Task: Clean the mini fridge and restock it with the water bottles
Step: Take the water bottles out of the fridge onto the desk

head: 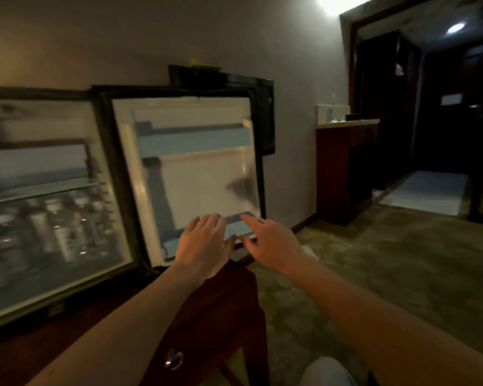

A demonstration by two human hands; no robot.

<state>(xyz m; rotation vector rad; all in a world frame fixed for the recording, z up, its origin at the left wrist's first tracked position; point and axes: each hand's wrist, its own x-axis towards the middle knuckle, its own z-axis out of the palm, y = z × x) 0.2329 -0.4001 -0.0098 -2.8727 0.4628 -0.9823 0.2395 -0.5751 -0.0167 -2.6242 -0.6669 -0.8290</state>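
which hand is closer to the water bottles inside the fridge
Left. The left hand is at the open door's lower shelf, on the side toward the water bottles in the fridge. The right hand is beside it, further right.

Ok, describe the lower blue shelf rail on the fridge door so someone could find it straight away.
Start at the open mini fridge door, white inside. Go to its bottom edge: the lower blue rail shows between the left hand and right hand. The other blue rail sits higher.
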